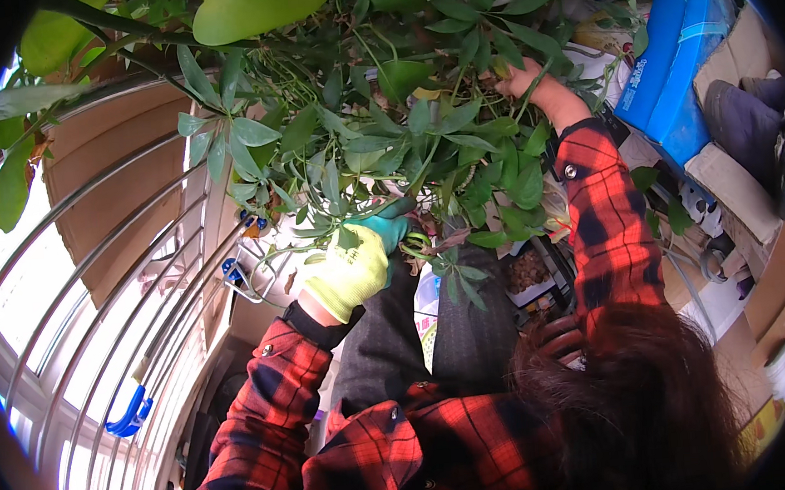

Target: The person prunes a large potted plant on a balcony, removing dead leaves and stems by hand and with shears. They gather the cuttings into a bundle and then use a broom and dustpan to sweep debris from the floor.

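My left hand (351, 265) wears a yellow work glove with green-coated fingers. Those fingers are curled on green plant stems (418, 244), which loop out beside the glove. A dense mass of leafy houseplant foliage (385, 139) fills the upper middle of the view. My bare right hand (521, 79) reaches into it at the upper right. Leaves and thin stems hide part of its fingers, so its hold cannot be made out. A dry brown leaf (452, 239) hangs just right of the glove.
Metal railing bars (103, 255) curve along the left beside a window, with cardboard (119, 189) against them. A blue hook (130, 412) hangs there. On the right stand a blue box (669, 55) and an open carton (733, 180) holding dark shoes (742, 118).
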